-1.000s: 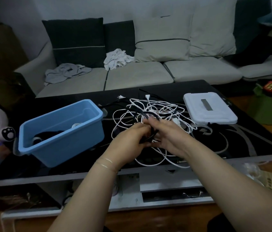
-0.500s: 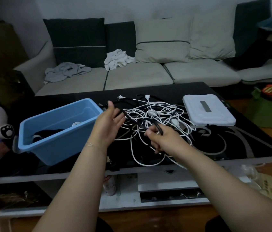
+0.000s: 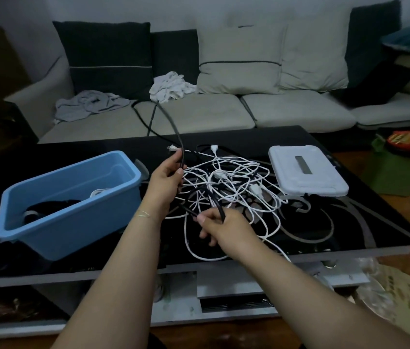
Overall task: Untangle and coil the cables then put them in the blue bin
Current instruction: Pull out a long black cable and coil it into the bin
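A tangle of white cables (image 3: pixel 231 180) lies in the middle of the black glass table (image 3: pixel 350 227). A black cable (image 3: pixel 173 124) arcs up over the sofa edge and runs down into my left hand (image 3: pixel 166 180), which grips it. My right hand (image 3: pixel 221 227) pinches another stretch of the same black cable near the front of the tangle. The blue bin (image 3: pixel 65 197) stands on the table's left side, just left of my left hand, with a dark coil and a white cable inside.
A white lid (image 3: pixel 307 172) lies flat at the table's right, touching the tangle's edge. Behind the table is a sofa (image 3: pixel 199 117) with cushions and two crumpled cloths. A green box (image 3: pixel 395 172) sits on the floor at right.
My hands have drawn apart; the left one has lifted the black cable so that a loop now rises over the sofa edge. The right hand stays low, pinching the cable.
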